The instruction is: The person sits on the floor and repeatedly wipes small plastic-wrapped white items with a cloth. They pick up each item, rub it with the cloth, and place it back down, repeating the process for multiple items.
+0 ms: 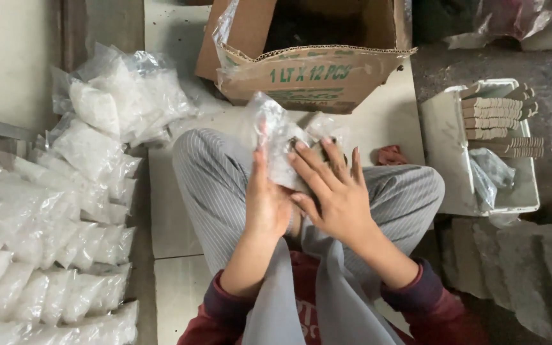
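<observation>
Both hands, left hand (266,201) and right hand (337,195), fingers closed, grip a small clear plastic bag (282,140), long axis upright, tilted away toward the cardboard box (314,73)

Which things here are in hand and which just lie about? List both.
In hand: clear plastic bag, held by left hand and right hand.

Lying about: pile of filled clear packets; open cardboard box; white tray with stacked cardboard pieces; red cloth.
</observation>
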